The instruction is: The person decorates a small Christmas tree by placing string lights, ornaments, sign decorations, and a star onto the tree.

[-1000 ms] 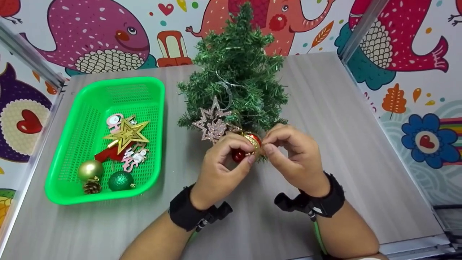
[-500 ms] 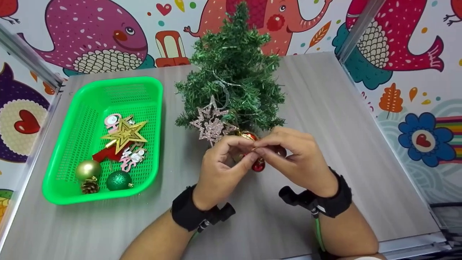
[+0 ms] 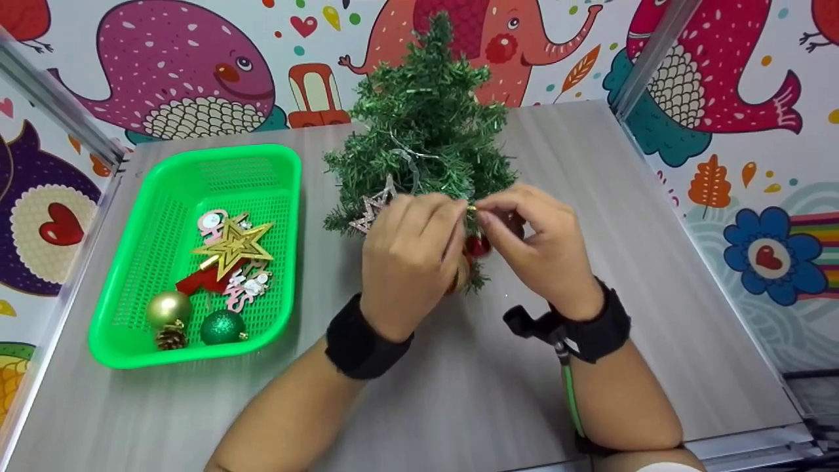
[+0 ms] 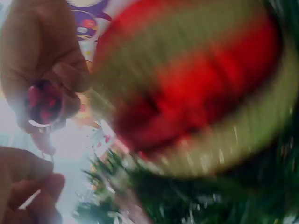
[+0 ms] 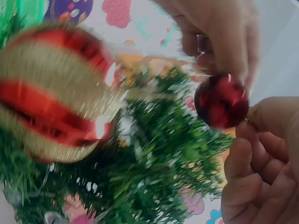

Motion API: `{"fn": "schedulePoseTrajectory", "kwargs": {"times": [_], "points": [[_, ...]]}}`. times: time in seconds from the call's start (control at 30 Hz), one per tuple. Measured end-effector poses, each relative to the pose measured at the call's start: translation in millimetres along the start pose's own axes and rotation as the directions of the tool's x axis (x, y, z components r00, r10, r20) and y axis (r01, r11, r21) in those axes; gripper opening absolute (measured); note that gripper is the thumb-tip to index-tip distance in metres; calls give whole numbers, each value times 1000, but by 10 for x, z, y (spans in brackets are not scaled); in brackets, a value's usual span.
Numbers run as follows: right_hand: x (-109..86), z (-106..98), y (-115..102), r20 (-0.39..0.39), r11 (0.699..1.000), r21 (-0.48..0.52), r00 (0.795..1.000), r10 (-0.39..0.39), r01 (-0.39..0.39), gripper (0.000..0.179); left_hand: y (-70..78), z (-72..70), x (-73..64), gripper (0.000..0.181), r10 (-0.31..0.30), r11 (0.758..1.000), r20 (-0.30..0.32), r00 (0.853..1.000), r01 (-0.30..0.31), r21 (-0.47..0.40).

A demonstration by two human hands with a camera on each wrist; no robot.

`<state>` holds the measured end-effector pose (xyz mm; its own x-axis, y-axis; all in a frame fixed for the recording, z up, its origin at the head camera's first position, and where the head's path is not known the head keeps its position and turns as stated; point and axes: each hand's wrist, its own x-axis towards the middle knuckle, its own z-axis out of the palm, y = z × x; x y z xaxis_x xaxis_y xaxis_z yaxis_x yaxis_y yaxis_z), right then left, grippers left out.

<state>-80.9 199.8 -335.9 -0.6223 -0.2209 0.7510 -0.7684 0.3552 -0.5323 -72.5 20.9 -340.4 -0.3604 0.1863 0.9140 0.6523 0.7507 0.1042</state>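
Observation:
My left hand (image 3: pixel 413 255) and right hand (image 3: pixel 541 246) meet at the front of the small green Christmas tree (image 3: pixel 429 131). Between their fingertips shows a bit of thin gold cord (image 3: pixel 470 208), pinched from both sides. Below it hangs a small shiny red bauble (image 3: pixel 478 246); the right wrist view shows this red bauble (image 5: pixel 222 101) close to the fingertips. A larger red bauble with gold glitter stripes (image 4: pixel 196 88) hangs at the tree, mostly hidden behind my left hand in the head view. A glittery pink star (image 3: pixel 372 213) on the tree is partly covered by that hand.
A green plastic basket (image 3: pixel 296 262) stands at left. In it lie a gold star (image 3: pixel 236 246), a gold ball (image 3: pixel 169 308), a green glitter ball (image 3: pixel 223 326), a pine cone (image 3: pixel 172 335) and pink lettering (image 3: pixel 237 296). Patterned walls border the grey tabletop (image 3: pixel 655 328).
Both hands have risen towards the tree branches with the red bauble and its cord. My left hand has turned so its back faces up, covering more of the pink star and striped bauble.

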Motion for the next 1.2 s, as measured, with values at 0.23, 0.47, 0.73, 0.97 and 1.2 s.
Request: {"fn": "schedulePoseTrajectory", "kwargs": {"times": [0.23, 0.47, 0.73, 0.97, 1.2], "points": [[101, 165, 78, 6, 987, -155, 999, -38, 38, 11, -100, 78, 51, 11, -103, 972, 21, 995, 96, 213], [116, 248, 124, -74, 962, -258, 991, -110, 88, 13, -127, 99, 62, 13, -164, 967, 56, 985, 149, 206], [198, 317, 199, -203, 901, -432, 967, -153, 52, 13, -95, 195, 208, 15, -131, 935, 45, 990, 108, 338], [178, 333, 260, -203, 907, -422, 975, -93, -1, 11, -106, 206, 195, 12, -182, 928, 121, 976, 130, 349], [91, 335, 305, -155, 941, -334, 988, 0, -52, 12, -105, 179, 134, 12, -200, 935, 192, 961, 129, 331]]}}
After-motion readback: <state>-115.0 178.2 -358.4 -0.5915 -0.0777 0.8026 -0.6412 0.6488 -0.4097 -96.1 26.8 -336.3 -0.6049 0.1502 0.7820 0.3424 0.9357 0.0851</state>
